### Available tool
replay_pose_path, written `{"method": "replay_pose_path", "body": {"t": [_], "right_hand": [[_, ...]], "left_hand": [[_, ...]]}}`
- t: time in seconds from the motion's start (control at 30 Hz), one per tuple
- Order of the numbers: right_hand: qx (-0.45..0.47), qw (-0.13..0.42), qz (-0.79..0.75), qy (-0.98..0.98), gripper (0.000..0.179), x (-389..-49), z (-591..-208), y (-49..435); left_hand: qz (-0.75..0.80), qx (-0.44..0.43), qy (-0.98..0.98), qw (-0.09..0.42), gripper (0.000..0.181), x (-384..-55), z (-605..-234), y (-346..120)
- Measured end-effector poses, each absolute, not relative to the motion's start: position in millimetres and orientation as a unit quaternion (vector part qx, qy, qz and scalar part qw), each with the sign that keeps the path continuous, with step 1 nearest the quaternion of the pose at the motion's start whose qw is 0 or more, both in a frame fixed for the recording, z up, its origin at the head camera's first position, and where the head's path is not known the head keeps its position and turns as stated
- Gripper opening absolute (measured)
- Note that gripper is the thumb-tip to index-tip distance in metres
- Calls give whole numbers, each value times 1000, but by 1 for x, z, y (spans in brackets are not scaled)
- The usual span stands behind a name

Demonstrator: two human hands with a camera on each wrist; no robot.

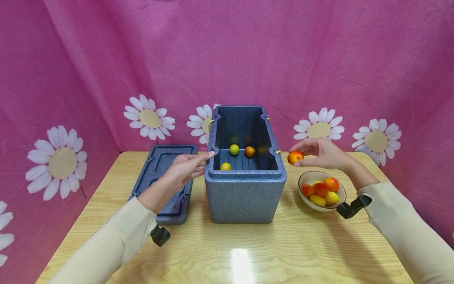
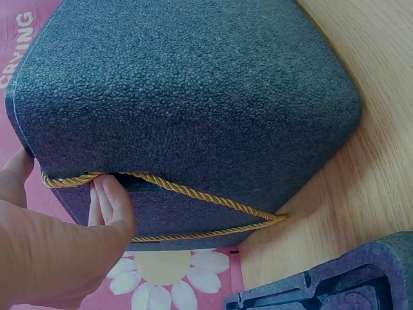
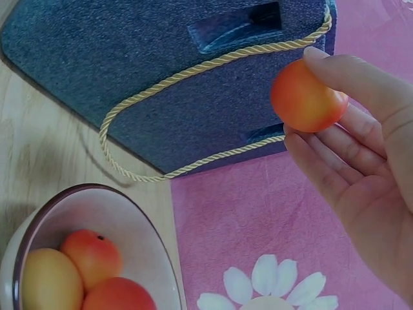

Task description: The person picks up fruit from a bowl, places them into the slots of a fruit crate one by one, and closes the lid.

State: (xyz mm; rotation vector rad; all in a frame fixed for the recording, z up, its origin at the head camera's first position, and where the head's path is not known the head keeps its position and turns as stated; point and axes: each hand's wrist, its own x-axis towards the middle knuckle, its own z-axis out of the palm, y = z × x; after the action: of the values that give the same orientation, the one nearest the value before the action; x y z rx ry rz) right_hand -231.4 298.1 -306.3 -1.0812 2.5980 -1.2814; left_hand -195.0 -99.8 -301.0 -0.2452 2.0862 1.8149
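A grey foam box point(image 1: 244, 197) stands lidless on the table. My left hand point(image 1: 186, 167) holds its left side, thumb on the rim and fingertips at a side slot beside the yellow rope point(image 2: 193, 192). My right hand point(image 1: 320, 154) pinches a round orange-red fruit point(image 3: 306, 97) between thumb and fingers, just outside the box's right rim and above the bowl. Inside the box lie a green-yellow fruit point(image 1: 234, 149), an orange-red fruit point(image 1: 250, 152) and a yellow fruit point(image 1: 225, 166), the last partly hidden by the near wall.
The cream bowl point(image 1: 305, 199) with a dark rim holds several red-orange and yellow fruits point(image 1: 320, 189) at the right. The box's grey lid point(image 1: 152, 169) lies on the wooden table point(image 1: 198, 252) at the left. A pink cloth point(image 1: 227, 55) with white flowers hangs behind the box.
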Motion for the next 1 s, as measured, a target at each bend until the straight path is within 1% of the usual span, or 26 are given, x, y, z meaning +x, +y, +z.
{"method": "replay_pose_path", "body": {"t": [0.33, 0.57, 0.8, 1.0], "right_hand": [[-355, 23, -401, 844, 36, -236, -295, 295], [-356, -2, -381, 853, 35, -236, -286, 290], [-384, -25, -373, 844, 34, -238, -278, 284], [-357, -19, -362, 861, 34, -238, -267, 281]], "left_hand": [[643, -85, 739, 182, 81, -194, -300, -100], [641, -85, 741, 184, 81, -195, -301, -101], [640, -84, 741, 184, 81, -194, -302, -101], [641, -80, 741, 182, 82, -194, -302, -101]]}}
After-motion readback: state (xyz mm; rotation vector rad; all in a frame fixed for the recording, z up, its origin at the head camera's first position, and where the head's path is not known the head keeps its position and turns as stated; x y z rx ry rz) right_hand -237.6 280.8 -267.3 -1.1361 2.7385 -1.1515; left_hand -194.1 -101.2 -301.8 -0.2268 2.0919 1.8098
